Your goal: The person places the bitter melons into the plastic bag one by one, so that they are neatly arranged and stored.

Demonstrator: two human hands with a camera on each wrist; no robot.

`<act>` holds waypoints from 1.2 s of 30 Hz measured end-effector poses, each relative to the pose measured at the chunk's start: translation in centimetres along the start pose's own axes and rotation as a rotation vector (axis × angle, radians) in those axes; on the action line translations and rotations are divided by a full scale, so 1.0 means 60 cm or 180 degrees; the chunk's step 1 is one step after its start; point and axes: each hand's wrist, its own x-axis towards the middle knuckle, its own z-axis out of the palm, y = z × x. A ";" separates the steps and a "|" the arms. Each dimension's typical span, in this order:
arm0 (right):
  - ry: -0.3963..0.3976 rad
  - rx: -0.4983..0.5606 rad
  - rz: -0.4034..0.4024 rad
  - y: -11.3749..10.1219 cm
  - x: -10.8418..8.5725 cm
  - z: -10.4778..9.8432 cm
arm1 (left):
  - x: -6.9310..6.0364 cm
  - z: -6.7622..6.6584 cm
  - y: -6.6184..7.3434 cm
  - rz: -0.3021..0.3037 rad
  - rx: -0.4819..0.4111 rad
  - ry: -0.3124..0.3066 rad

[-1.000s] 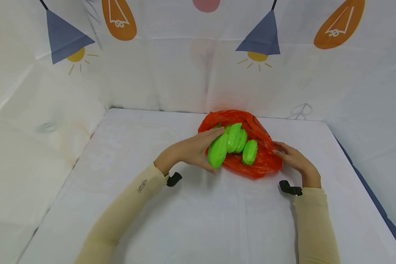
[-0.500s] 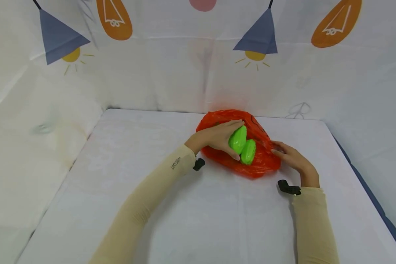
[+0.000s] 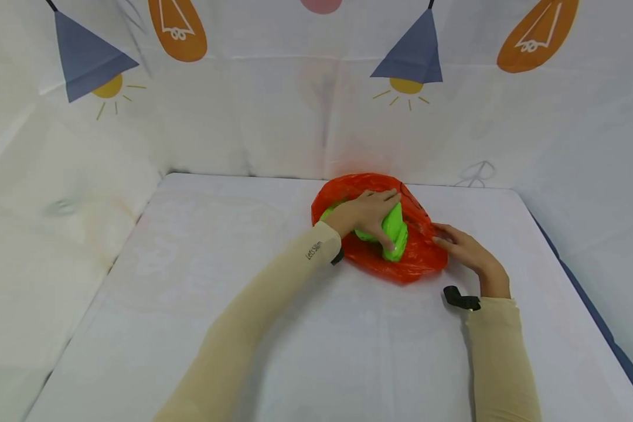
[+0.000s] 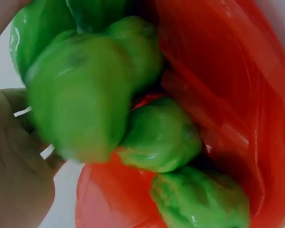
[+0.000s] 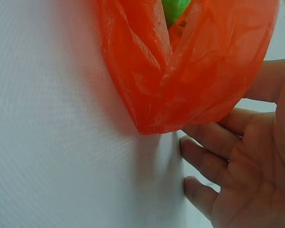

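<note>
A red plastic bag (image 3: 422,258) lies wide open at the back of the table, with several plump, ridged, glossy green vegetables in it. Over its mouth, my left hand (image 3: 369,211) holds one green vegetable (image 3: 394,220) between thumb and fingers. The left wrist view shows a blurred green vegetable (image 4: 80,95) close by, with fingers partly hidden behind it and more green vegetables (image 4: 161,135) below. My right hand (image 3: 466,252) pinches the bag's right edge between thumb and forefinger; its other fingers (image 5: 199,156) hang loosely beside the bag in the right wrist view.
The bag stands on a white-covered table (image 3: 295,351), near the back edge. Behind rises a white cloth (image 3: 274,117) printed with lamps and bulbs. Dark wrist cameras (image 3: 461,299) sit at the cuffs of the beige sleeves (image 3: 501,351).
My left hand has carried a green vegetable rightward from the bag's left side to above the others inside. My right hand stays at the bag's right edge.
</note>
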 end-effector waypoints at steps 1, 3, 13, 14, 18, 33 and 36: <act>0.0004 0.0009 -0.0010 0.000 0.000 0.000 | 0.003 0.001 0.003 -0.0018 0.0109 -0.0026; 0.0005 0.0026 -0.0022 0.000 0.000 0.000 | 0.007 0.002 0.009 -0.0046 0.0265 -0.0073; -0.0041 0.0016 0.0030 -0.003 0.006 -0.002 | 0.007 0.019 0.016 -0.0196 0.0318 -0.0138; -0.0045 0.0005 0.0031 -0.005 0.006 -0.003 | 0.007 0.020 0.014 -0.0200 0.0307 -0.0122; -0.0042 -0.0007 0.0039 -0.008 0.004 -0.003 | 0.008 0.022 0.012 -0.0196 0.0264 -0.0080; -0.0028 0.0004 0.0033 -0.003 0.002 0.000 | 0.002 0.020 0.023 -0.0241 0.0334 -0.0080; -0.0020 0.0002 -0.0001 -0.002 0.000 -0.002 | 0.002 0.019 0.031 -0.0235 0.0431 -0.0106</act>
